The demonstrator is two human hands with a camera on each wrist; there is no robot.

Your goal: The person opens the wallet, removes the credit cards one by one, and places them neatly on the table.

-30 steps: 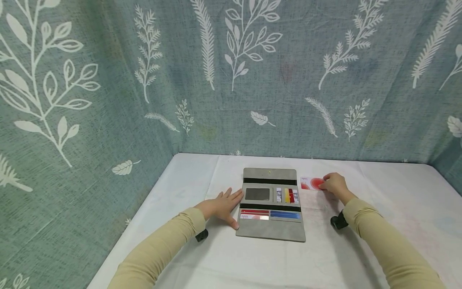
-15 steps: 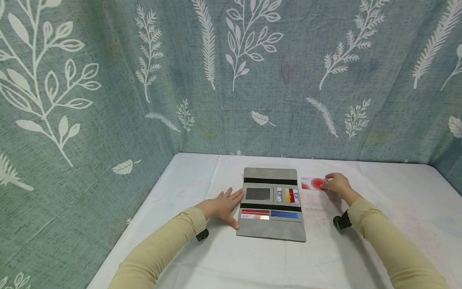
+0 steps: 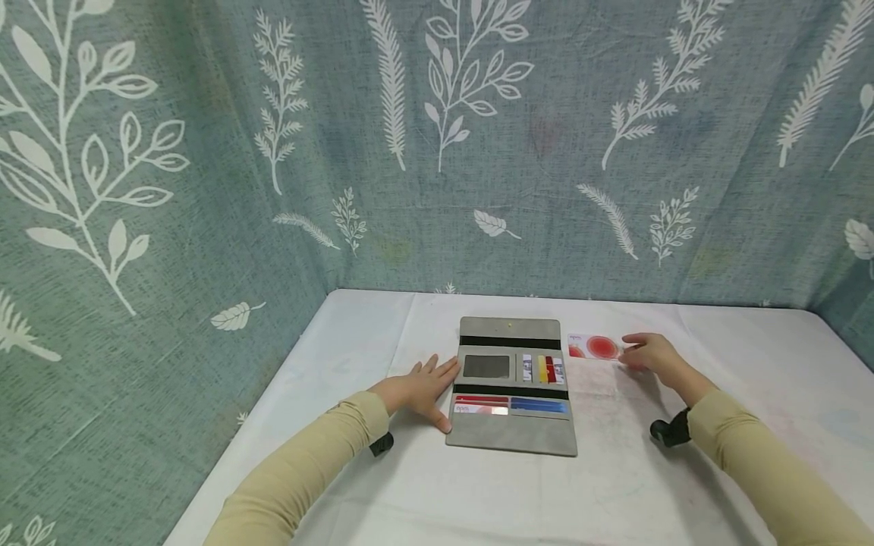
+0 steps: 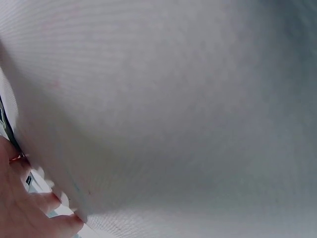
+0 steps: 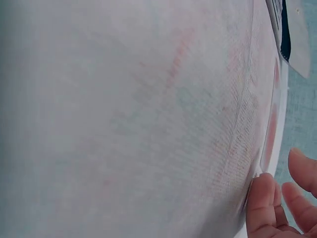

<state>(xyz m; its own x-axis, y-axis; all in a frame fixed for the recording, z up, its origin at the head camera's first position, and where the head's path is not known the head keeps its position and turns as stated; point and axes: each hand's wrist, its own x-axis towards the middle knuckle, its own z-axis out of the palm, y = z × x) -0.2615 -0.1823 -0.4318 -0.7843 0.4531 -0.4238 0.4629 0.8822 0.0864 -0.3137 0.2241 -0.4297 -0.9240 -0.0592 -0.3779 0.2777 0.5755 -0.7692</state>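
Note:
A grey wallet [image 3: 510,440] lies unfolded in the head view, with red, blue and yellow cards in its slots. My left hand [image 3: 425,388] is spread with straight fingers at the wallet's left edge. To the wallet's upper right, a white card with red circles [image 3: 594,346] lies flat on the cloth. Close to that card's right end is my right hand [image 3: 652,356], its thumb and fingers apart. The right wrist view shows the card [image 5: 270,134] edge-on and a fingertip [image 5: 262,186] by its near end. In the left wrist view, only part of my left hand [image 4: 25,213] shows.
White cloth [image 3: 505,500] covers the table. Behind it and at the left hangs a green-blue curtain [image 3: 410,212] with white leaf prints. A small black wrist camera [image 3: 671,431] sits beneath the right cuff, and another [image 3: 382,444] under the left one.
My right hand has drawn back to the right from over the card's right end, and its fingers have spread apart. Card, wallet and left hand have stayed in place.

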